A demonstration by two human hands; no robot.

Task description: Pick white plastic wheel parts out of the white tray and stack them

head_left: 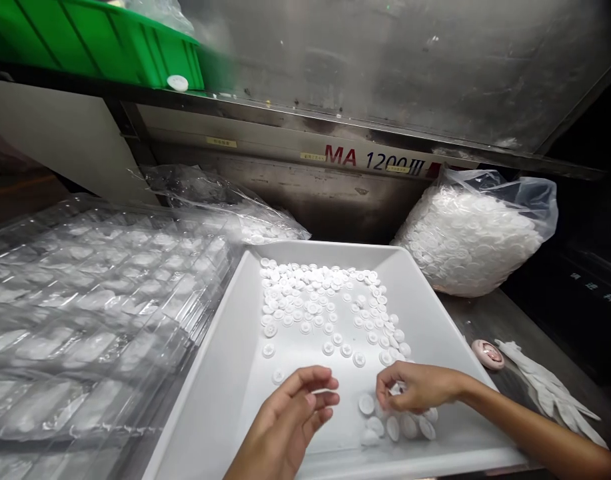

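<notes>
Small round white plastic caps (312,308) are scattered over the bottom of a white plastic tray (220,373), thickest along its far side. Above the front part of the tray, my left hand (298,413) is open, its fingers spread and slightly curled, with nothing visible in it. My right hand (410,389) is a short way to the right, thumb and fingers brought together in a pinch. Whatever lies between those fingertips is hidden. Just below my right hand sits a loose cluster of more caps (392,428), some tilted on edge.
Stacked clear plastic blister trays (100,313) with white pieces fill the left. Behind stands a clear bag (265,223); at right, a full bag of white parts (475,240), a pink round object (488,355) and white gloves (548,387). A green bin (95,43) rests on the ledge above.
</notes>
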